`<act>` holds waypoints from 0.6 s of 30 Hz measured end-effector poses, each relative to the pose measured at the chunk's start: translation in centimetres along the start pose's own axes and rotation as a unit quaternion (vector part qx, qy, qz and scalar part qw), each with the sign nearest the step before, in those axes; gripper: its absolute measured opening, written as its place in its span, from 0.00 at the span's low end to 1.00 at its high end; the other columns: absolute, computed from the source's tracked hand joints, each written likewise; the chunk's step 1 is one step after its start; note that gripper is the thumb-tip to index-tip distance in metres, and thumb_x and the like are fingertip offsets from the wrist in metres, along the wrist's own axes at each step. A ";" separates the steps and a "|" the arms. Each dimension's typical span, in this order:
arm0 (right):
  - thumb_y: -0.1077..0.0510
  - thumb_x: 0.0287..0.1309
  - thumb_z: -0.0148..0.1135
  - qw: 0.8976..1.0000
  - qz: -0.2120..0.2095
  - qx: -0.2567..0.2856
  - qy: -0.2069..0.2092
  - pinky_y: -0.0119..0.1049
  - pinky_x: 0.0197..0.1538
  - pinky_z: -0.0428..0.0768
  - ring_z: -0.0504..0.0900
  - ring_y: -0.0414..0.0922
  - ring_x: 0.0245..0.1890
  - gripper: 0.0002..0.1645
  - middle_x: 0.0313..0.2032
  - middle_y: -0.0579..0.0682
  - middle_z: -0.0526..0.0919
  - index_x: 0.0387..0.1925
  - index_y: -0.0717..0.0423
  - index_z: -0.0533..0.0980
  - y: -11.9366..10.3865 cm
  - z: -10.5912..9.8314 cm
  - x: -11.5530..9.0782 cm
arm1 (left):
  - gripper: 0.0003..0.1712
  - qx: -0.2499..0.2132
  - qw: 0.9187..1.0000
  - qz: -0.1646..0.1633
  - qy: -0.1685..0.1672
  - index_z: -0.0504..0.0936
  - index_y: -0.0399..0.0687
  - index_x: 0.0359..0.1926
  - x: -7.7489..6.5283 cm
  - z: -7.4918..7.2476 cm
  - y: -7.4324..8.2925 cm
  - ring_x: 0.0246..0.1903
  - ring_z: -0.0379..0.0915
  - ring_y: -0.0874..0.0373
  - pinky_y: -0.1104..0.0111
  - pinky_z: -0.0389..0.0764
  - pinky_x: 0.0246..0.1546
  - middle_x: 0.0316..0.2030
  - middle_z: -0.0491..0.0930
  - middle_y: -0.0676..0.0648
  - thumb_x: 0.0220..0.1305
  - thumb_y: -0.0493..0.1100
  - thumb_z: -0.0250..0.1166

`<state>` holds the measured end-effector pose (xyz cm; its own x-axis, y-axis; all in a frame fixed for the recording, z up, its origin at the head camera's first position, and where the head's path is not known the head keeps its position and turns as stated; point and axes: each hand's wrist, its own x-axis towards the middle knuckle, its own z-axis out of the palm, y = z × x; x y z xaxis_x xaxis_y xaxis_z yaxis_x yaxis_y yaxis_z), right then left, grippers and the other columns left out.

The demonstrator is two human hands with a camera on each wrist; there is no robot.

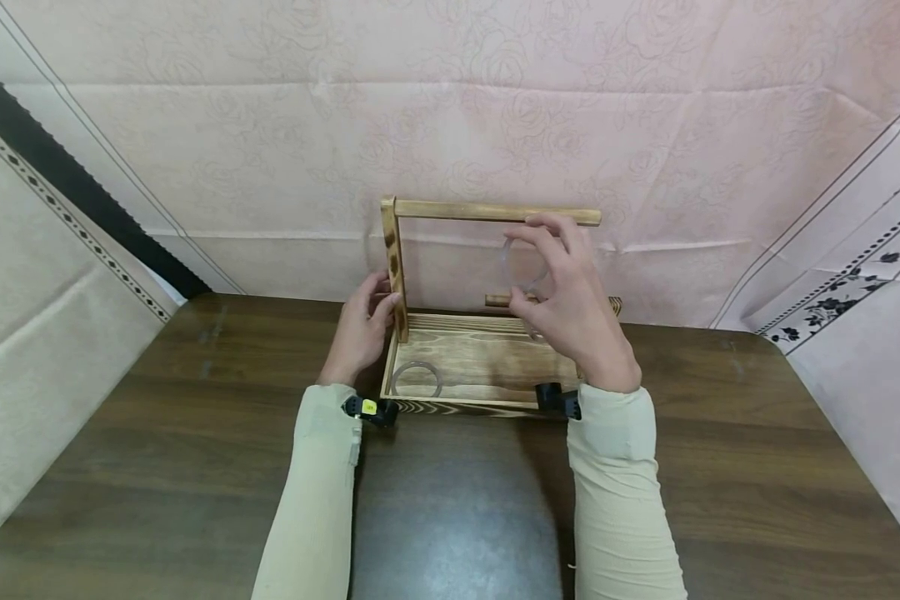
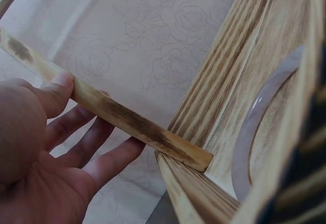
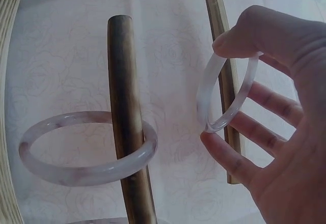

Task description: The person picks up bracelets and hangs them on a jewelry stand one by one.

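Note:
A wooden rack stands on the table, with a post [image 1: 394, 267], an upper rod [image 1: 487, 211] and a shallow tray [image 1: 487, 354]. My left hand [image 1: 363, 321] grips the post, its thumb on one side and fingers behind. Pale and translucent, a bangle [image 3: 206, 91] is pinched by its edges between the thumb and fingers of my right hand [image 1: 570, 292]. In the right wrist view this bangle overlaps the upper rod near its free end. Another bangle [image 3: 81, 174] encircles the lower rod [image 3: 121, 61]. A further bangle [image 2: 244, 132] lies at the tray's left end.
Part of one more bangle [image 3: 97, 222] shows at the bottom of the right wrist view. A patterned pink cloth [image 1: 450, 125] rises behind the rack. The dark wooden table [image 1: 157, 467] extends to both sides and toward me.

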<state>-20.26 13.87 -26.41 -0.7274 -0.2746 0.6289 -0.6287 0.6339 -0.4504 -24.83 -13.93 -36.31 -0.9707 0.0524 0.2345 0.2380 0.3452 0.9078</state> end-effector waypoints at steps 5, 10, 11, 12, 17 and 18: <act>0.71 0.49 0.70 1.000 0.001 -0.005 0.009 0.49 0.60 0.69 0.63 0.53 0.68 0.40 0.66 0.53 0.70 0.64 0.44 0.76 0.2 -0.2 0.0 | 0.21 0.002 1.000 0.000 -0.002 0.70 0.46 0.69 0.0 0.0 0.0 0.62 0.75 0.43 0.48 0.81 0.60 0.61 0.74 0.37 0.79 0.42 0.53; 0.71 0.49 0.71 1.000 0.005 -0.008 0.017 0.50 0.60 0.69 0.64 0.53 0.66 0.40 0.66 0.53 0.70 0.64 0.46 0.76 0.4 -0.4 -0.1 | 0.21 0.006 1.000 0.000 -0.002 0.70 0.47 0.69 0.1 0.0 0.0 0.62 0.75 0.43 0.48 0.81 0.60 0.61 0.74 0.38 0.79 0.42 0.53; 0.71 0.49 0.71 1.000 0.006 -0.009 0.018 0.50 0.60 0.69 0.64 0.53 0.66 0.39 0.66 0.53 0.70 0.64 0.47 0.76 0.4 -0.4 -0.1 | 0.21 0.005 1.000 0.000 -0.003 0.70 0.47 0.69 0.1 0.0 -0.1 0.62 0.75 0.43 0.48 0.81 0.60 0.61 0.74 0.38 0.79 0.42 0.53; 0.71 0.49 0.71 1.000 0.007 -0.010 0.018 0.51 0.60 0.69 0.64 0.54 0.66 0.39 0.66 0.53 0.70 0.64 0.47 0.76 0.4 -0.4 -0.1 | 0.22 0.004 1.000 0.001 -0.003 0.69 0.47 0.69 0.1 0.0 -0.1 0.62 0.75 0.43 0.48 0.81 0.60 0.61 0.74 0.38 0.79 0.42 0.53; 0.72 0.49 0.72 1.000 0.003 -0.013 0.020 0.52 0.60 0.69 0.64 0.54 0.65 0.39 0.66 0.54 0.70 0.64 0.47 0.76 0.6 -0.4 -0.2 | 0.22 0.002 1.000 0.001 -0.005 0.69 0.46 0.70 0.1 0.0 -0.2 0.62 0.74 0.43 0.48 0.80 0.61 0.62 0.74 0.37 0.79 0.42 0.52; 0.72 0.49 0.72 1.000 0.001 -0.013 0.022 0.52 0.60 0.69 0.64 0.54 0.65 0.40 0.66 0.54 0.70 0.64 0.48 0.76 0.7 -0.5 -0.2 | 0.22 0.001 1.000 0.001 -0.005 0.69 0.46 0.70 0.1 0.0 -0.2 0.62 0.74 0.43 0.48 0.80 0.61 0.62 0.74 0.37 0.79 0.42 0.52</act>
<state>-20.43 14.67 -26.51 -0.7158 -0.2409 0.6554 -0.6190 0.6532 -0.4360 -24.99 -13.98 -36.48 -0.9707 0.0622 0.2322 0.2391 0.3475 0.9067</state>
